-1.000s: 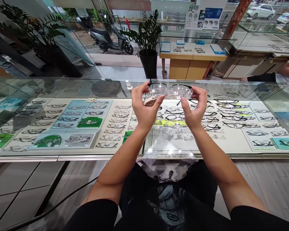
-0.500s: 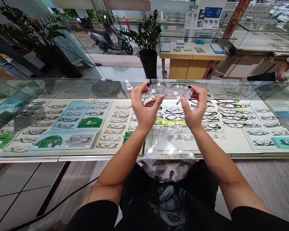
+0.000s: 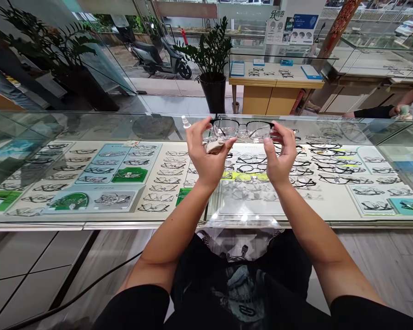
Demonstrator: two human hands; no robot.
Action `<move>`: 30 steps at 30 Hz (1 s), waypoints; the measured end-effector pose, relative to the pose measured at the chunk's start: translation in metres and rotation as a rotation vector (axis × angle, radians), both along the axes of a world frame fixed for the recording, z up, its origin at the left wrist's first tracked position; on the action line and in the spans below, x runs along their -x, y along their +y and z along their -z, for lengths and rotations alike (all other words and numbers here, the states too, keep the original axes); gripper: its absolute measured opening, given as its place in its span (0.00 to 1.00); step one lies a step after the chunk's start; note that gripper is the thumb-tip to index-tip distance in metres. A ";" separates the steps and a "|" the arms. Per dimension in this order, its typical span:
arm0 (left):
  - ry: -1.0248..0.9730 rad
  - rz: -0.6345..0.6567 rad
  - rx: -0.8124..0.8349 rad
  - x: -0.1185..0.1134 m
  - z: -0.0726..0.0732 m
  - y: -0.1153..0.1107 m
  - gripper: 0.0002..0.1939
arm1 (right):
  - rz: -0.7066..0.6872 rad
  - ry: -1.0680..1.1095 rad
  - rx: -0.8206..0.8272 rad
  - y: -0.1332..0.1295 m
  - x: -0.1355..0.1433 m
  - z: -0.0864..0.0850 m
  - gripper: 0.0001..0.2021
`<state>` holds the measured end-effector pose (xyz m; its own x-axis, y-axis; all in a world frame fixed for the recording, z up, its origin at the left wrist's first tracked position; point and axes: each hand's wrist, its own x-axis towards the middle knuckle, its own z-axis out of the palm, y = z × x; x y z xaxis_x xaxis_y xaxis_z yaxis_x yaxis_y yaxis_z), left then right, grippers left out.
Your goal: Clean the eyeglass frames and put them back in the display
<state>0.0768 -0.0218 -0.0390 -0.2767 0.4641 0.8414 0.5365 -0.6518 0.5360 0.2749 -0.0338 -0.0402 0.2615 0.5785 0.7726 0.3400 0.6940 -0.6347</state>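
Observation:
A pair of eyeglasses with a dark upper rim and clear lenses is held up above the glass counter. My left hand grips its left end between the fingers, with a crumpled light cloth tucked in the same palm. At the right end, my right hand pinches the frame with its fingers, the thumb standing apart. Beyond my left hand is a small white spray bottle. Below, under the glass, lie rows of display glasses.
Blue display boards lie inside the counter on the left. Past it stand a potted plant and a wooden display table. Another person's arm reaches in at the far right. A black cable runs low on the left.
The eyeglasses have tilted slightly, and the lenses show fewer bright reflections. My right thumb has shifted a little to the right. The other person's hand has moved slightly.

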 end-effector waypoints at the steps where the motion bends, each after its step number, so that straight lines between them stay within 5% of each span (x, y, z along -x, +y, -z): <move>1: 0.010 -0.001 -0.012 0.000 0.001 0.002 0.36 | -0.001 0.023 0.002 0.001 0.000 0.000 0.18; 9: 0.069 0.012 -0.016 0.002 0.006 0.007 0.40 | -0.010 0.226 0.089 0.000 0.000 -0.009 0.17; 18: 0.052 0.062 0.077 0.002 0.011 0.006 0.42 | -0.373 0.420 0.316 0.022 -0.013 0.003 0.21; 30: 0.023 0.163 0.146 0.001 0.009 0.006 0.42 | -0.304 0.427 0.350 0.023 -0.017 0.002 0.23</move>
